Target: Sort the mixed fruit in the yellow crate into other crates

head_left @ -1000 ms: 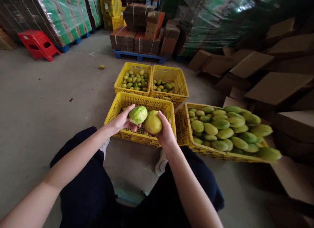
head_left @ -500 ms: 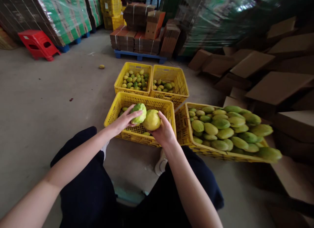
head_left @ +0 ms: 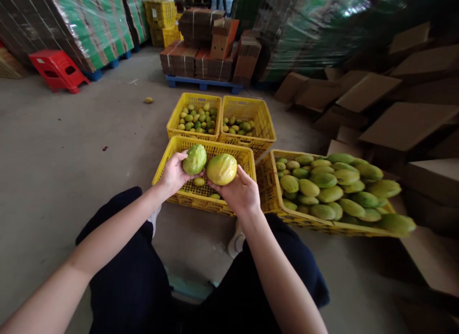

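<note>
My left hand (head_left: 174, 175) holds a green fruit (head_left: 194, 159), its fingers under and beside it. A larger yellow-green fruit (head_left: 222, 169) rests in my right hand (head_left: 243, 191), on the palm and fingers. The two fruits are a little apart, above the near yellow crate (head_left: 163, 167). Inside that crate a small yellow fruit (head_left: 199, 182) shows below my hands, which hide part of the inside. To the right, a long yellow crate (head_left: 267, 178) is heaped with green and yellow fruits (head_left: 330, 194).
Behind stand two yellow crates (head_left: 172, 117) (head_left: 267, 115) with smaller fruits. One loose fruit (head_left: 148, 100) lies on the floor. A red stool (head_left: 59, 71) is at the far left, a blue pallet (head_left: 203, 83) of cardboard at the back, and cardboard boxes (head_left: 409, 126) on the right.
The two fruits have moved apart. My left hand has shifted left with the green one, and my right hand has turned more palm-up under the yellow-green one.
</note>
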A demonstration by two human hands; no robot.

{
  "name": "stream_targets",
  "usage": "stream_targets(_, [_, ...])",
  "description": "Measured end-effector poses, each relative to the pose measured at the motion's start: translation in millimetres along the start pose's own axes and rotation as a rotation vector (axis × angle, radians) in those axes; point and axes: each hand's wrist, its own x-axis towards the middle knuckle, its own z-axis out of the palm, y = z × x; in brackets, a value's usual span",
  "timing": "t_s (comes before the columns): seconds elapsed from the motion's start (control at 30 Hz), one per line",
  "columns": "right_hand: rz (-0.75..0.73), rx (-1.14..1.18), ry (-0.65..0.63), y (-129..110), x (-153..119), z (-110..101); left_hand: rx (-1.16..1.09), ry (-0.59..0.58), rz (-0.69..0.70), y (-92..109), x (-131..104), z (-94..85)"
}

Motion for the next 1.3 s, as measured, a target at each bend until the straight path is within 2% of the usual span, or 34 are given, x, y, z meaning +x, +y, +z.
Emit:
stream_targets(0.1, [-0.008,-0.002,-0.047,1,1,-3,-0.027,0.014,-0.042,-2,3,-2.6])
stream_targets(0.17, [-0.025,-0.001,-0.029,2,1,-1,-0.030,0.002,-0.089,-3,3,-2.7])
stream_targets(0.33, [-0.096,0.076,0.171,4,2,5,-0.136,-0.029,-0.135,-1,3,1.0])
stream_targets(0.4, [-0.068,0.097,0.210,4,3,4,-0.200,-0.015,-0.134,1,3,1.8])
stream_targets(0.63, [0.093,0.138,0.188,2,4,-6,-0.307,0.028,-0.228,5,4,2.5])
stream_targets(0.9, [0.054,0.091,0.197,5,7,-6,-0.214,-0.077,-0.209,6,0,3.1])
stream_targets(1.0, [-0.050,0.003,0.248,8,10,-7,-0.229,-0.086,-0.202,3,1,-0.7])
stream_targets(1.13, [-0.309,-0.219,0.351,15,13,-5,-0.352,-0.047,-0.152,-7,4,-5.0])
stream_targets(1.3, [-0.618,-0.722,0.378,27,14,-2,-0.378,-0.157,-0.084,-21,4,-5.8])
